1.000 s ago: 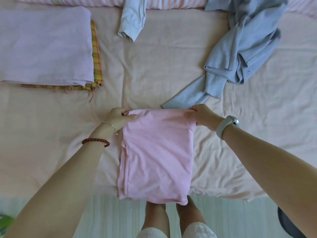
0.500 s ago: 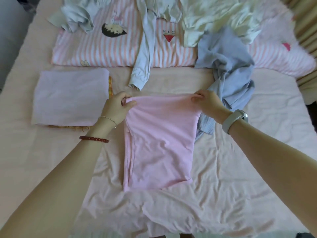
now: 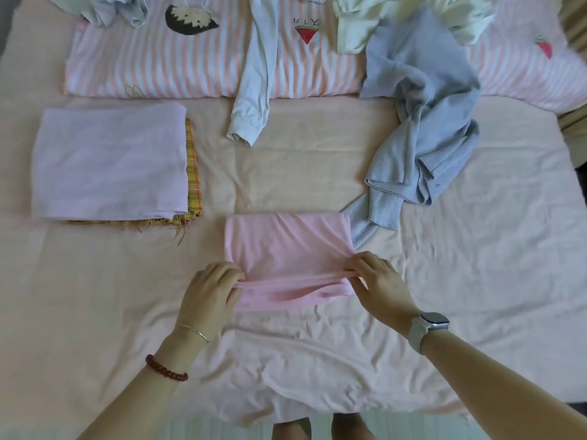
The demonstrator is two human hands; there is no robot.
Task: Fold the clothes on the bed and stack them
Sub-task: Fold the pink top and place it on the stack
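A pink garment (image 3: 286, 246) lies folded over on itself in the middle of the bed. My left hand (image 3: 211, 292) pinches the left end of its near edge. My right hand (image 3: 378, 282) pinches the right end of that edge. At the left sits a stack: a folded lilac cloth (image 3: 108, 160) on top of a yellow plaid cloth (image 3: 193, 173). A crumpled blue-grey knit sweater (image 3: 425, 122) lies unfolded at the right, its cuff touching the pink garment's far right corner.
A pale blue sleeve (image 3: 254, 90) hangs down from the striped pink duvet (image 3: 158, 65) at the back. Cream-white clothes (image 3: 397, 17) are heaped at the far right. The pink bedsheet (image 3: 476, 265) is wrinkled; its near edge hangs over my feet.
Both hands have carried the garment's far edge toward me, folding the pink garment in half. It now lies shorter on the bed. The camera view tilted up along the bed.
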